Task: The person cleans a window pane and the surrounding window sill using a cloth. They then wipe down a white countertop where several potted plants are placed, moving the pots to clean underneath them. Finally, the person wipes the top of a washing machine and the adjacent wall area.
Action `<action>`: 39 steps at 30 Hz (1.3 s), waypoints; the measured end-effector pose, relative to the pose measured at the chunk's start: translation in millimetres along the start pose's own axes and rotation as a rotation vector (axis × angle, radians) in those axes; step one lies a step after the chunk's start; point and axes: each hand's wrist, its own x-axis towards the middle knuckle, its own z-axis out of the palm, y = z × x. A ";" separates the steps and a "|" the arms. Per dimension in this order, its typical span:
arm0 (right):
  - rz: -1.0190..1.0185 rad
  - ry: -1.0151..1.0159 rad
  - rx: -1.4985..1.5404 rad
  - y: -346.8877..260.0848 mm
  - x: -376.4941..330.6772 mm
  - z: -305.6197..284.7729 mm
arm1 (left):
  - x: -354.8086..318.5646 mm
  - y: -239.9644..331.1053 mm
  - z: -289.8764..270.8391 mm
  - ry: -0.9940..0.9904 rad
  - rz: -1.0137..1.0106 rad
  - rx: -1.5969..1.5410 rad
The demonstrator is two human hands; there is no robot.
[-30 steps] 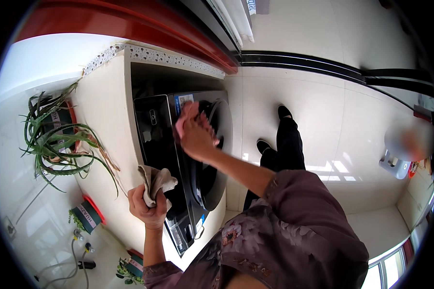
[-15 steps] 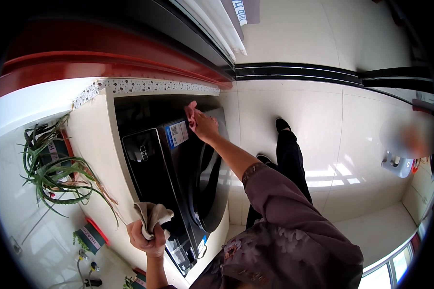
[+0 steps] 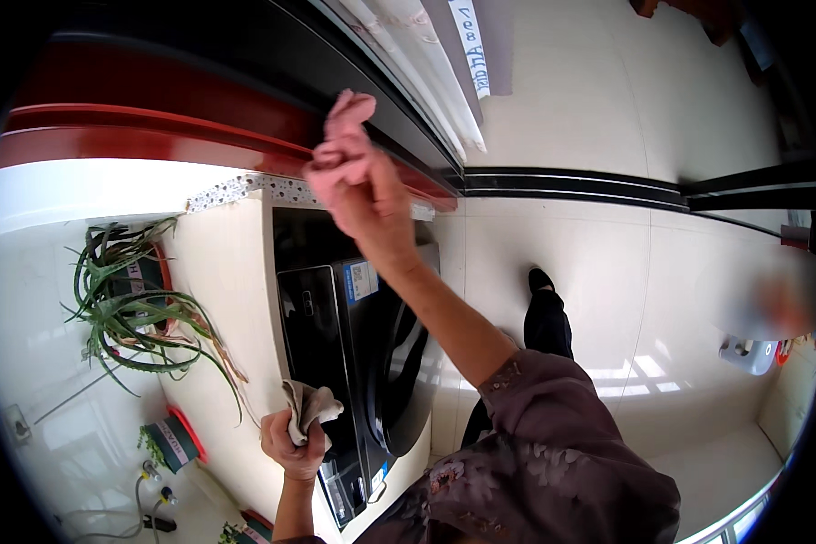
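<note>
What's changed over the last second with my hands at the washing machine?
The right hand has lifted off the washing machine front, carrying the pink cloth up toward the red ledge. The left hand stays by the machine's corner, still gripping the beige cloth. The plant has not moved.

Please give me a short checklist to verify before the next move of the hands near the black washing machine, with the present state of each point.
1. Left hand grips the beige cloth: ok.
2. Right hand grips the pink cloth: ok.
3. Washing machine door closed: cannot tell.
4. Right hand touches the machine: not ok, raised above it.
5. Aloe plant apart from both hands: ok.
</note>
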 end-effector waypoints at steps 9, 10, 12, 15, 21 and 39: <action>-0.158 0.087 -0.670 96.4 -8.9 -33.5 | 5.0 2.4 0.9 0.040 0.032 0.028; -0.064 0.143 -0.697 112.7 -14.1 -43.6 | 7.6 3.8 2.2 0.044 0.043 0.027; 0.068 0.197 -0.814 112.0 -19.6 -40.9 | 3.8 3.9 -0.2 0.038 0.028 0.016; -0.106 0.110 -0.816 80.7 -7.1 -21.4 | -0.3 3.5 -1.5 0.054 0.021 0.009; -0.477 0.060 -0.639 -45.4 54.9 65.3 | 7.0 10.8 -4.3 0.070 0.005 -0.002; -0.810 -0.113 -0.649 -99.1 149.1 103.7 | -9.1 5.7 -2.5 0.112 0.005 0.116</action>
